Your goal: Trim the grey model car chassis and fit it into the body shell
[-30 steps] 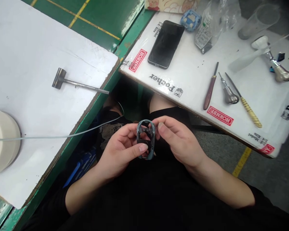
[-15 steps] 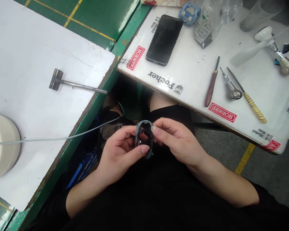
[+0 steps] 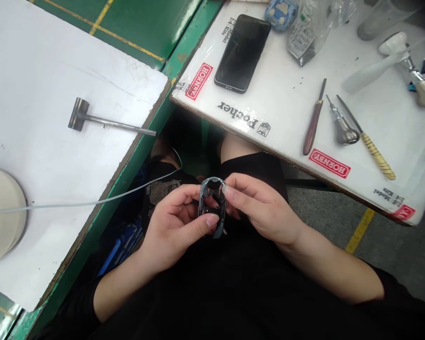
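Above my lap, between both hands, is a small oval frame-like part (image 3: 218, 231), dark and glossy with a grey-blue rim and openings through it. My left hand (image 3: 179, 224) grips its left side, with the thumb pressed across the lower front. On the upper right edge, my right hand (image 3: 260, 203) pinches the rim between thumb and fingers. Some fingertips of both hands are hidden behind the part. What kind of part it is, I cannot make out.
Left, a small metal hammer (image 3: 111, 123) lies on a white board (image 3: 31, 94), near a cream round container (image 3: 3, 215) crossed by a thin grey cable (image 3: 92, 203). On the right table are a phone (image 3: 242, 53), a brown-handled tool (image 3: 313, 123), a metal-handled awl (image 3: 345, 132), a yellow-handled file (image 3: 377, 156) and a plastic bag (image 3: 306, 35).
Both hands keep their hold on the oval part, which has tilted very slightly. The camera view has shifted a little; the tables and tools appear slightly higher.
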Demonstrator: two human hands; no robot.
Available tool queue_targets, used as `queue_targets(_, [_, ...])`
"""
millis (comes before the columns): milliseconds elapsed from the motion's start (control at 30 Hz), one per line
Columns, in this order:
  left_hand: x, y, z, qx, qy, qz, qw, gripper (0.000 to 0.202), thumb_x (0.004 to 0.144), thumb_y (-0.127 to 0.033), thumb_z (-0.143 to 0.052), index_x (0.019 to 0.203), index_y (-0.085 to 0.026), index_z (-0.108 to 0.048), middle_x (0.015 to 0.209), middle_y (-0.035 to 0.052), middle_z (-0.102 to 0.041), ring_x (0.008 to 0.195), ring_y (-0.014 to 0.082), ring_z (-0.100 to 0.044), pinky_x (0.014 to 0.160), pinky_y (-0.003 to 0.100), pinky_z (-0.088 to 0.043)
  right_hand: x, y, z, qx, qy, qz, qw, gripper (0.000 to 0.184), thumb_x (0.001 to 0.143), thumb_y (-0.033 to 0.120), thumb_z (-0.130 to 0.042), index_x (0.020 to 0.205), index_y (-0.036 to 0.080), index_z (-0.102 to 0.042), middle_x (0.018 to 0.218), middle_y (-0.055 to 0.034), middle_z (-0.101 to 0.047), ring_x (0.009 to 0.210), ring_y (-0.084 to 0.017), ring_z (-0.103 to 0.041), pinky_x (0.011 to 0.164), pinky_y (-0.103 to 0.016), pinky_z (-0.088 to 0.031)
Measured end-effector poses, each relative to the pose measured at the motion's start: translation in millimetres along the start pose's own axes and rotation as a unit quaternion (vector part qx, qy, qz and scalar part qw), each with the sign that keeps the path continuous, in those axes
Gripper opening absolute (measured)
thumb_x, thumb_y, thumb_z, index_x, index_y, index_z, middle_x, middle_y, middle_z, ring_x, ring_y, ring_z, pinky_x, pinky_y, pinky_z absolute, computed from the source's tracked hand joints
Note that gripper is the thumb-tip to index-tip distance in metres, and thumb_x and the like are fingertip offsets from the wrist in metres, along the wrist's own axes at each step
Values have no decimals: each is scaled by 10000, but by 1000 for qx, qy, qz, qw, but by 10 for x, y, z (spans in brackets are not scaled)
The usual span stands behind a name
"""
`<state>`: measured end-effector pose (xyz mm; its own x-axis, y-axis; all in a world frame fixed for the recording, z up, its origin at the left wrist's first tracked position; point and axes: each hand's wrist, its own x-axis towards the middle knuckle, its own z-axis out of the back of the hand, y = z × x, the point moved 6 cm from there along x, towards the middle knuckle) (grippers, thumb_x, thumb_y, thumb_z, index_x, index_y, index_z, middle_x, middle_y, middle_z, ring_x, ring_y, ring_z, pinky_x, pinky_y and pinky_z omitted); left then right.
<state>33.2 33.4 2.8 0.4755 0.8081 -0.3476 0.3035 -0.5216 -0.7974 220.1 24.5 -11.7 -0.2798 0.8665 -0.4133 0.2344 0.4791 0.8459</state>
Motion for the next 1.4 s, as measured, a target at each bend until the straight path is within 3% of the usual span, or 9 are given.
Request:
queue_targets(267, [29,69,3,-43,6,54,998,286,1000,-157,-1004,1255,-233,-900,1086,27,-881,799,118,-847,735,192,-730,-10,-31,-21,18,24,5,1000,517,1138,685,-837,973,214,-706,848,12,-672,744,-135,-575,669,-275,-475])
queue_targets(567, [39,95,16,-59,-25,90,994,320,954,-241,-1059,1220,-207,-885,1050,26,-852,737,124,-830,672,203,-711,23,34,-56,25,22,9,999,571,1116,709,-857,904,210,-677,795,18,-662,687,-118,-553,617,-253,-458])
queue_targets(800, [46,35,15,-13,-17,22,1000,302,968,-152,-1035,1228,-237,-908,1075,19,-881,809,111,-845,758,184,-733,9,-20,-21,35,5,-5,999,537,1109,683,-878,921,212,-702,768,26,-637,680,-120,-550,618,-250,-461])
queue_targets(967, [-9,-28,13,48,-28,-33,998,327,992,-113,-1001,1265,-260,-899,1148,30,-905,968,168,-916,891,242,-780,-18,-77,-34,90,14,-27,995,527,1110,633,-894,876,210,-685,755,22,-622,660,-120,-548,597,-258,-423])
queue_targets(1100, [-12,-40,40,64,-49,-32,996,310,972,-135,-1026,1235,-228,-891,1111,40,-892,916,172,-905,843,250,-781,-25,-82,-14,86,4,-25,996,510,1122,660,-867,946,201,-730,779,18,-631,679,-121,-543,616,-262,-431])
queue_targets(1233, [16,-33,72,29,-66,-4,997,314,950,-182,-1057,1216,-208,-892,1067,33,-870,796,136,-855,735,213,-744,-31,-56,18,44,-15,-1,999,496,1014,666,-989,1126,230,-782,903,12,-708,760,-136,-595,686,-272,-497])
queue_targets(1333, [33,-3,52,-34,-56,25,997,311,950,-205,-1057,1210,-204,-888,1063,23,-855,743,127,-842,685,202,-720,-36,-54,50,-39,-48,1,998,530,888,601,-1108,1127,242,-802,976,-1,-745,839,-165,-646,743,-294,-538])
queue_targets(1400, [37,24,38,-65,-57,45,995,304,945,-210,-1058,1198,-202,-890,1055,15,-845,732,120,-832,674,199,-713,-37,-58,40,-45,-48,2,998,526,899,613,-1095,1129,243,-801,994,-10,-766,863,-178,-676,772,-308,-566])
